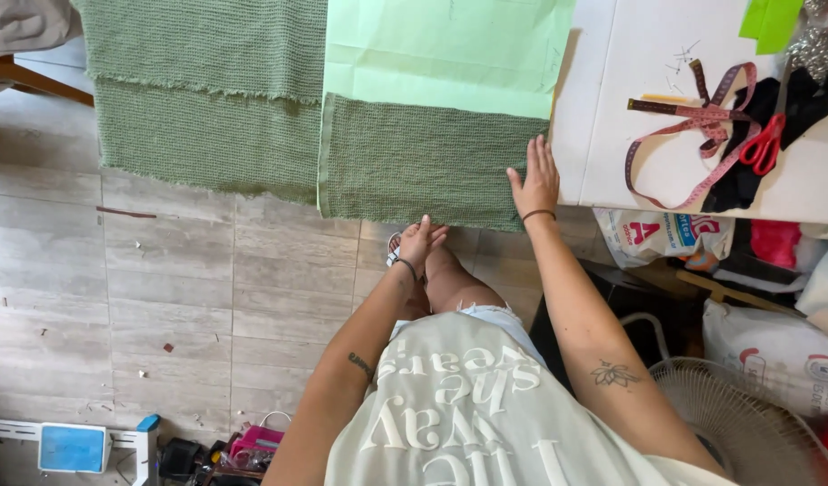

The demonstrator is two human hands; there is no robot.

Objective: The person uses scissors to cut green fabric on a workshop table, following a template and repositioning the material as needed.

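As green cloth is spread on the floor, its lower edge is pressed at centre frame by two hands.

The right hand is laid flat on the cloth's right edge, fingers together and gripping nothing, seemingly to keep it from shifting; the left hand is held at the bottom hem, fingers loosely bent, its grip not clearly shown. Pale green paper is laid over the cloth at upper centre. A tape measure and red scissors are seen on the white table, upper right.
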